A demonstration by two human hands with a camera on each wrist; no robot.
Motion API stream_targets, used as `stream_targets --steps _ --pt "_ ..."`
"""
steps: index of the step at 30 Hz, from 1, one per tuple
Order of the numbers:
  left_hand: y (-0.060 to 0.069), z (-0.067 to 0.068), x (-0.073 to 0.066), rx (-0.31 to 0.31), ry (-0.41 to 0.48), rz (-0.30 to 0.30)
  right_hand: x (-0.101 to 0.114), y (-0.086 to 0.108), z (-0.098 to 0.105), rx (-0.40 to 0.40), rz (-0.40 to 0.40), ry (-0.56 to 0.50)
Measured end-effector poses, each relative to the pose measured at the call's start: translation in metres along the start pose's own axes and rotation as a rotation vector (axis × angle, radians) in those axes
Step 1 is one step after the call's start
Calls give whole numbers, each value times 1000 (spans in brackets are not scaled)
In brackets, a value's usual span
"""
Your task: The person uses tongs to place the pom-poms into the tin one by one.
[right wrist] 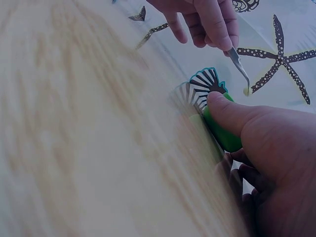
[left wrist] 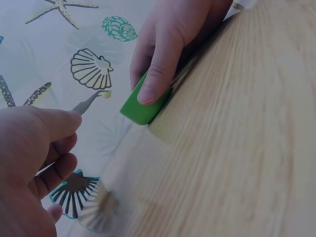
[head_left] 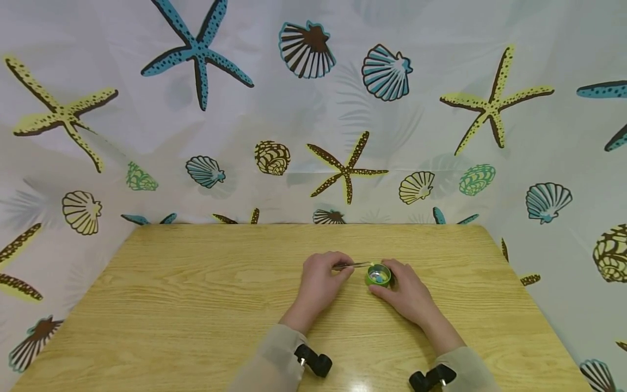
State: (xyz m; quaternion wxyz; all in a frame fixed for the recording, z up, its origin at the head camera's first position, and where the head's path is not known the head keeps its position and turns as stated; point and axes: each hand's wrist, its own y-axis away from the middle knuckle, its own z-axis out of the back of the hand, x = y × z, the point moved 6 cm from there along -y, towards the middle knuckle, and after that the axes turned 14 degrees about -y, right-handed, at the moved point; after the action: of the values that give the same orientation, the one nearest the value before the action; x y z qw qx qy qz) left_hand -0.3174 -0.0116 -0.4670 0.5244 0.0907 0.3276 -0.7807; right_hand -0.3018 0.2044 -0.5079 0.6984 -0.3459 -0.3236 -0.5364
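My left hand (head_left: 323, 277) pinches metal tweezers (head_left: 354, 265) between thumb and forefinger. At their bent tips is a tiny yellowish bead-like piece (left wrist: 107, 94), held over the near-left side of a small round green container (head_left: 369, 279). Inside that container lie small blue and pale bits (head_left: 378, 278), too small to make out well. My right hand (head_left: 409, 291) grips the container from the right, thumb on the near side and fingers behind. In the right wrist view the thumb (right wrist: 232, 111) presses on the green wall, and the container stands upright on the table.
The wooden table (head_left: 196, 305) extends around both hands. A white cloth (head_left: 235, 120) printed with starfish and shells hangs behind it and along both sides. Black wrist-worn devices (head_left: 313, 360) sit on both sleeves.
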Motion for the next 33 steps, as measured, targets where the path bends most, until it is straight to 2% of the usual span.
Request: stream_targets --steps 15,33 --pt "5 -17 -1 55 -32 12 2 0 1 -1 -10 4" --pt "7 -20 2 84 -45 31 4 1 1 -2 -11 1"
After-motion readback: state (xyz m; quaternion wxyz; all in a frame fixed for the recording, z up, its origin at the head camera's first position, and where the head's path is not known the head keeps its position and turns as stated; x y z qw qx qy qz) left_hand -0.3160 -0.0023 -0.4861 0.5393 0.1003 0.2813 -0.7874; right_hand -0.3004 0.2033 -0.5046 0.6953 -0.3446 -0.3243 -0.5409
